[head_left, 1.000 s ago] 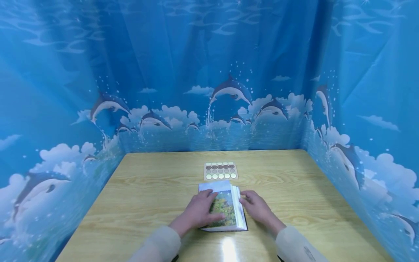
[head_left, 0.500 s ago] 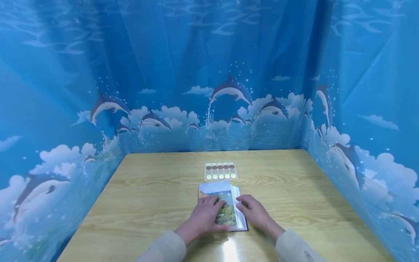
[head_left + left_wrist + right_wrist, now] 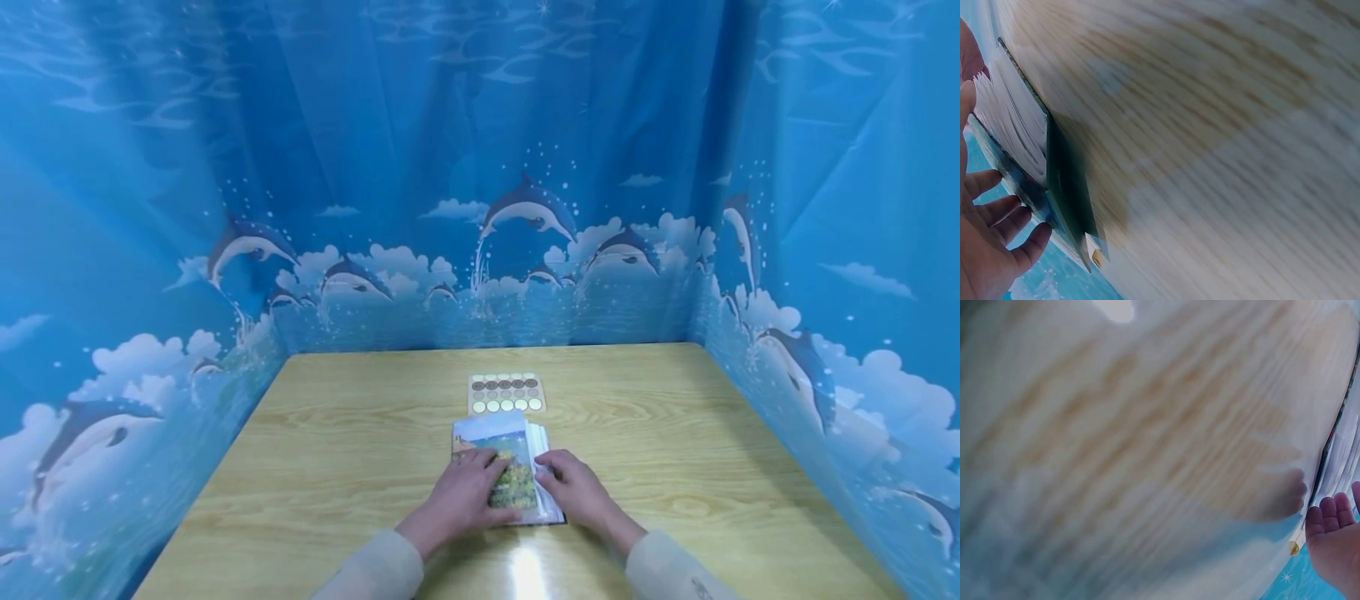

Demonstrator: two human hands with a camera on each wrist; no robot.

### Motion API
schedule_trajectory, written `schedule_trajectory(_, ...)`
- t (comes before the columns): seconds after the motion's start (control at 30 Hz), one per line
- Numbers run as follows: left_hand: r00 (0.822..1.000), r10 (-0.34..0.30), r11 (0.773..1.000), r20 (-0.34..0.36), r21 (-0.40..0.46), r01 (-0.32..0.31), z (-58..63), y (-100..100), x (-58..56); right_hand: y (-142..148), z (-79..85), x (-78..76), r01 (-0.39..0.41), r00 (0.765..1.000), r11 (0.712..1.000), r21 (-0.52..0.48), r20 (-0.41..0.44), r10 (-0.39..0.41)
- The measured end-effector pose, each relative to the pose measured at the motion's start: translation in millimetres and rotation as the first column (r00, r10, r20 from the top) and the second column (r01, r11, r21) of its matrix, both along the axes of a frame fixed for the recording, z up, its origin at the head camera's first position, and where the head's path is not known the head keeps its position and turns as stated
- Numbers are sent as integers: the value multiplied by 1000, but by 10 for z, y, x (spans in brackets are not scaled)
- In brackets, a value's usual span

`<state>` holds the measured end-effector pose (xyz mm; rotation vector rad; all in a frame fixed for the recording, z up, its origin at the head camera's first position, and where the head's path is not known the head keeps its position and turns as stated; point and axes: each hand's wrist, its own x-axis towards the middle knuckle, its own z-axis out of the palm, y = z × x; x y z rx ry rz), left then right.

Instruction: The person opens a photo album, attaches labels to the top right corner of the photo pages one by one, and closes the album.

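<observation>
A thick photo album [image 3: 513, 479] with a landscape picture on its cover lies on the table, its white pages [image 3: 1013, 112] fanned out between the covers. My left hand [image 3: 461, 496] rests on the cover with fingers spread, as the left wrist view also shows; its thumb reaches toward the album's near edge. At the right side, my right hand [image 3: 583, 492] has bent fingers against the page edges. In the right wrist view its fingertips [image 3: 1330, 512] reach the pages, and whether any page is pinched is hidden.
Behind the album lies a flat pale card [image 3: 507, 393] with rows of white, brown and grey discs. The wood-grain table [image 3: 337, 417] is enclosed by a blue dolphin-print curtain [image 3: 420, 167] at the back and both sides.
My left hand has slid toward me and slightly right on the cover. My right hand has shifted left, its fingers closer over the page edges. The album has barely moved.
</observation>
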<state>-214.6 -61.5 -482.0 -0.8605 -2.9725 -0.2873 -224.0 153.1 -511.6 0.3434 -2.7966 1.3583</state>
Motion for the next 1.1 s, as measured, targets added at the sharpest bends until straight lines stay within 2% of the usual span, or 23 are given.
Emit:
schedule_trajectory(0.33,1000,4,999,-5,34,-4,-37,-54,-38,-59,31,13,3,1000,1000,10,-18,-3)
schedule_trajectory(0.7,1000,-9,993,-3,120,10,-33,-145,-24,-127,40,13,-20,998,998,53,-59,23)
schedule_trajectory(0.87,1000,0,984,13,176,-3,-21,-191,-7,-155,50,9,-32,994,996,85,-100,41)
schedule_trajectory(1.1,998,40,959,55,277,-54,16,-266,42,-160,31,3,-26,996,996,89,-88,34)
